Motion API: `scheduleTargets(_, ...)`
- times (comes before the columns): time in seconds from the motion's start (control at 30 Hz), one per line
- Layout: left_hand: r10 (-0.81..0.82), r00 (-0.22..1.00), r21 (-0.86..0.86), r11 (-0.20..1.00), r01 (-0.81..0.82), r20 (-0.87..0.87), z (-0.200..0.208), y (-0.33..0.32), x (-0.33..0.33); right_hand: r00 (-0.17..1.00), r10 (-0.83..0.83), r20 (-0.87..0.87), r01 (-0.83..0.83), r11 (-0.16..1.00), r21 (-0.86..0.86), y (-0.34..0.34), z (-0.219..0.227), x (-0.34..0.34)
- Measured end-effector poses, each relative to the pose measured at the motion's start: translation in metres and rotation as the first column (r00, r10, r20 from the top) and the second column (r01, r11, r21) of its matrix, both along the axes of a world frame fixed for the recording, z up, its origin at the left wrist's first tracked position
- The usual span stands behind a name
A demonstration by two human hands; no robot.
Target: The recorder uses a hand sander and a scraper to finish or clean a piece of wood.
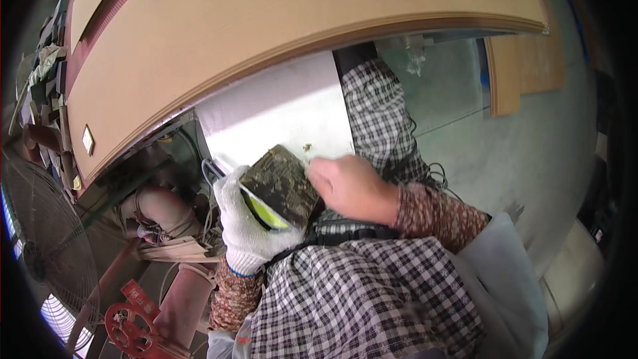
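Observation:
My left hand point(240, 219), in a white knit glove, grips what looks like a hand sander point(284, 179). Its rectangular face is turned up, dark and ragged with torn, flaky patches, and a yellow-green side shows below. Bare and slightly blurred, my right hand point(351, 185) is closed at the right edge of that face. Whatever its fingers pinch, if anything, is hidden. A small brownish scrap point(307, 148) shows just beyond the fingers, against a white sheet or board point(286, 103).
A large tan panel point(286, 0) with a moulded edge spans the far side. At the left are a caged fan point(50, 246), a red handwheel point(126, 329) and piled dark blocks point(50, 100). Tan boards point(525, 66) stand on the grey floor point(458, 146) at the right.

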State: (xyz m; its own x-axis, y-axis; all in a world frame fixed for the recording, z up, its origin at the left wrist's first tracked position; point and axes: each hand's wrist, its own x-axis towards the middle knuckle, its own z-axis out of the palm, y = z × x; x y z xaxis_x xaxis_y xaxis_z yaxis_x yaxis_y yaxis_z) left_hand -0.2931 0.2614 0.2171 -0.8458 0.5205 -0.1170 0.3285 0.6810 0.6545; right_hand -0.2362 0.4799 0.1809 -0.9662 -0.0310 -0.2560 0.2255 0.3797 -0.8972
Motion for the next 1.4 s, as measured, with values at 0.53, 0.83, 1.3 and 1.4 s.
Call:
scheduleTargets(0.53,0.112,0.972,0.195,0.969,-0.153,0.207,-0.009,-0.003,0.004,0.998,-0.038,-0.058,0.043,0.996,0.073,0.002,0.002,-0.003)
scheduleTargets(0.83,0.131,0.977,0.143,0.977,-0.156,0.170,-0.007,0.000,0.006,1.000,0.003,-0.021,-0.002,1.000,0.028,0.005,0.010,-0.002)
scheduleTargets(1.3,0.048,0.997,0.080,0.995,-0.052,0.059,-0.003,0.001,0.001,0.998,-0.007,0.055,0.008,1.000,-0.012,0.001,0.003,0.002)
scheduleTargets(1.4,0.043,0.997,0.079,0.996,-0.048,0.065,-0.002,0.001,0.002,0.999,0.023,0.033,-0.021,0.998,-0.061,-0.001,0.006,0.001)
